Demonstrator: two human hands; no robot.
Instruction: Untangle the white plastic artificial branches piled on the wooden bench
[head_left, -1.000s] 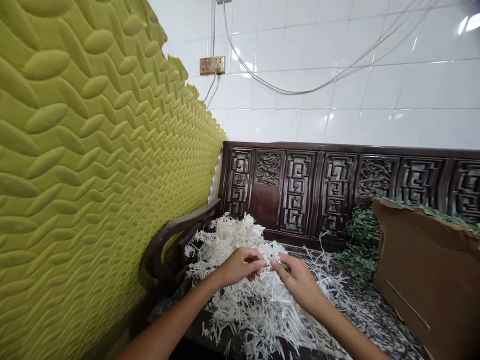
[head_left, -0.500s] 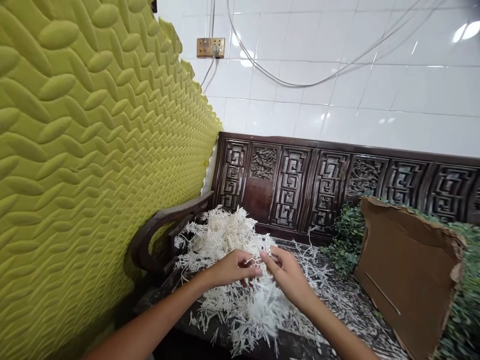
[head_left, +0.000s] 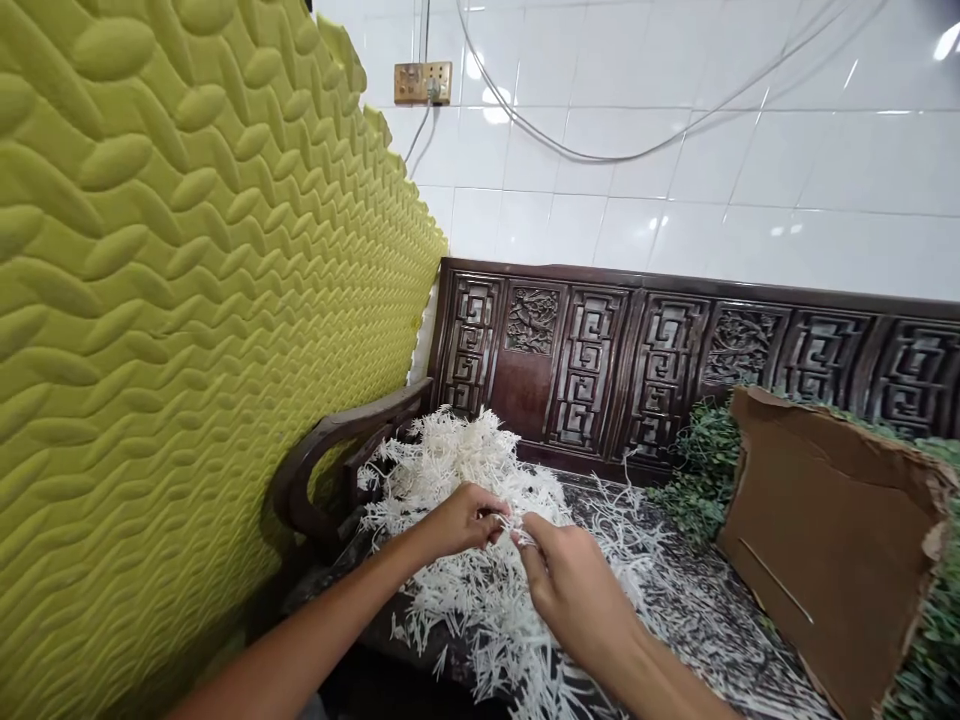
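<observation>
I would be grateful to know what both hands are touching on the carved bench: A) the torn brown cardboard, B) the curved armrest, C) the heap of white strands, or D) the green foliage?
C. The left hand and the right hand both have their fingers on the white strands heaped on the carved wooden bench.
</observation>
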